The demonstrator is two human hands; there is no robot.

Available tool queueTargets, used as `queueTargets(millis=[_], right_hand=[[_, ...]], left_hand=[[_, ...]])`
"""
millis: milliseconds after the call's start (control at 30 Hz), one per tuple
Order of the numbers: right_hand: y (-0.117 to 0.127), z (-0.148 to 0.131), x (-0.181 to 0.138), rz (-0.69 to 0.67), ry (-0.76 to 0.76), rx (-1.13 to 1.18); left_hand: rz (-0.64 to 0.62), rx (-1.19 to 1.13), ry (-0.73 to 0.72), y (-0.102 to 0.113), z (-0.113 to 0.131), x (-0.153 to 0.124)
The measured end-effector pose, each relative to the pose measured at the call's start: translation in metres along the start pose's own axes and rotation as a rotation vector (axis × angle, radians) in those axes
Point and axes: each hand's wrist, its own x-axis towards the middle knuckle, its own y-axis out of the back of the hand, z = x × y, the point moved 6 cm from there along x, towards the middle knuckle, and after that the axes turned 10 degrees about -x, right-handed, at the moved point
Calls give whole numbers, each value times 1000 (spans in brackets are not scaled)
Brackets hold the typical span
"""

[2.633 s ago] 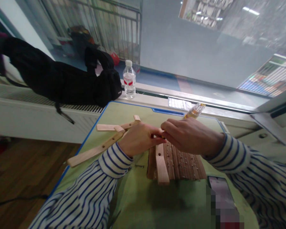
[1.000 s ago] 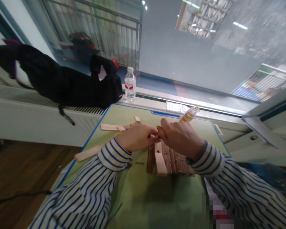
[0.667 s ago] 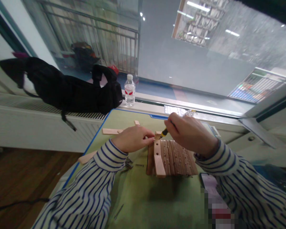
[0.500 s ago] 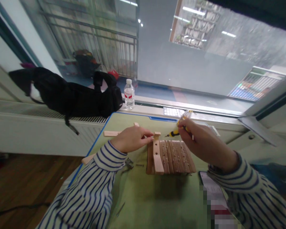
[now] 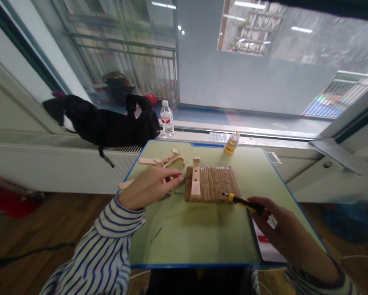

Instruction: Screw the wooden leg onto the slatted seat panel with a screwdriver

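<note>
My right hand (image 5: pixel 279 225) grips a yellow and black screwdriver (image 5: pixel 244 201), its tip pointing left over the right part of a brown corrugated cardboard block (image 5: pixel 217 184) pitted with holes. A pale wooden piece (image 5: pixel 196 176) with two dark holes and a raised far end lies across the block's left side. Just left of the block, my left hand (image 5: pixel 153 184) has its thumb and forefinger pinched together. Whatever small thing may be between them is too small to name. Near that hand, a thin dark screw (image 5: pixel 178 193) rests on the green table (image 5: pixel 202 241).
More pale wooden pieces (image 5: pixel 164 159) lie at the table's back left. A clear container with a yellow base (image 5: pixel 232 143) stands at the back right, a phone (image 5: pixel 268 241) at the front right. A water bottle (image 5: pixel 167 119) and black bag (image 5: pixel 116 123) sit on the sill.
My right hand has brought the screwdriver down and nearer to me, away from the container. My left hand has drawn back left from the wooden piece. The view has shifted, showing the table's front edge.
</note>
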Motion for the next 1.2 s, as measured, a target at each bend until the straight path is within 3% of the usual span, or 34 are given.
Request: queueTargets(millis=[67,267,500,700,933,1200], right_hand=[[-14,-2,-12,-16,64,19],[-57,-12,-33,52,158,21],[-91,-17,-43,73,169,-141],[-97,-9,-48,104,142,-324],[-105,-5,-48,127,154,-364],[-108,-15,-46,105,151,-355]], left_hand=[[58,1,140,-5,-12,-23],[168,-29,384,-33,-45,-93],[209,-82,524,-57,-61,-145],[215,-95,522,-62,-54,-155],[177,-132,479,-72,-41,-152],[85,62,544,-80,-32,-144]])
